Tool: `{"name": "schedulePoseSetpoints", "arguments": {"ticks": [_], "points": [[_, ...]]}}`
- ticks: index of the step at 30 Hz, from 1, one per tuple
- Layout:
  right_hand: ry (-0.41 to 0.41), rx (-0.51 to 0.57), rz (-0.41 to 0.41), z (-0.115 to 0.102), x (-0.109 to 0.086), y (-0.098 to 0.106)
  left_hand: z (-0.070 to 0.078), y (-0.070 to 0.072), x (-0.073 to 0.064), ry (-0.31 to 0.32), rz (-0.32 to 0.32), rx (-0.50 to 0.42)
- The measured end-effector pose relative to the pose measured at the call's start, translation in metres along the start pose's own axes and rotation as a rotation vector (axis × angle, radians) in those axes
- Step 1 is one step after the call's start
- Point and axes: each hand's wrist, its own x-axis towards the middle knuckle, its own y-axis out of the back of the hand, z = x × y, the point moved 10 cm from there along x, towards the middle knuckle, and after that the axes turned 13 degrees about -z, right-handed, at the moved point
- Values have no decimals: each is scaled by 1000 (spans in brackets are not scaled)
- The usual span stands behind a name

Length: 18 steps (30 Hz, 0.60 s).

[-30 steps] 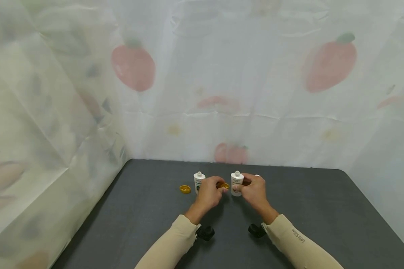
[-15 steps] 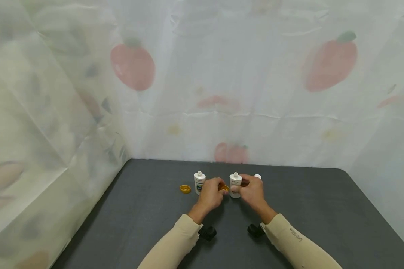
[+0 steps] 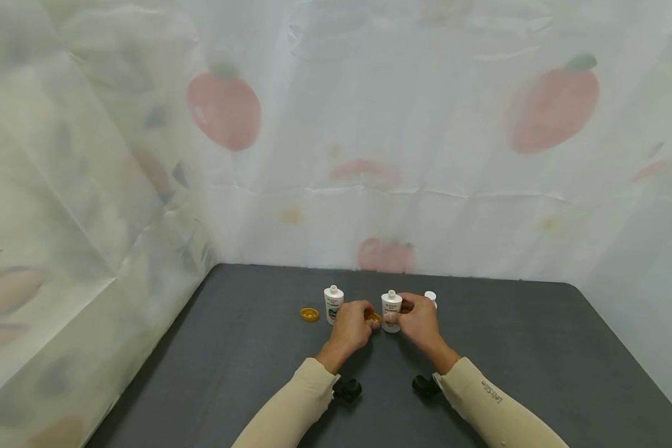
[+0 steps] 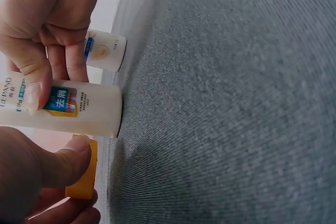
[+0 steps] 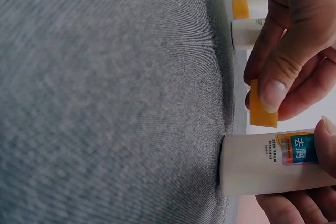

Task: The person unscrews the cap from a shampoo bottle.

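Note:
My left hand [image 3: 351, 326] pinches a yellow-orange cap [image 4: 84, 179] between thumb and fingers, just above the table. Right beside it, my right hand [image 3: 420, 320] grips a white shampoo bottle [image 3: 391, 305] with a blue-and-orange label. That bottle is upright, its base at the table surface, and its narrow neck is uncapped. Cap and bottle are close together but apart in the right wrist view. A second uncapped white bottle [image 3: 333, 303] stands behind my left hand, partly covered by it. Left of that bottle lies another yellow-orange cap [image 3: 310, 315].
A third white bottle [image 3: 430, 298] stands behind my right hand, mostly hidden. The dark grey table [image 3: 246, 361] runs back to a white fruit-print curtain [image 3: 453, 155]. Black wrist cameras [image 3: 348, 391] hang under both sleeves.
My right hand has brought its bottle slightly nearer to me and to the left, so the third bottle shows more. My left hand, still pinching the cap, has shifted slightly right and nearer.

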Motion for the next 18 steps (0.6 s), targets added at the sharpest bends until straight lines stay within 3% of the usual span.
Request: {"name": "schedulePoseSetpoints", "arguments": {"ticks": [18], "points": [[-19, 15, -43, 3, -1, -3, -11, -11, 1, 27, -22, 30]]}}
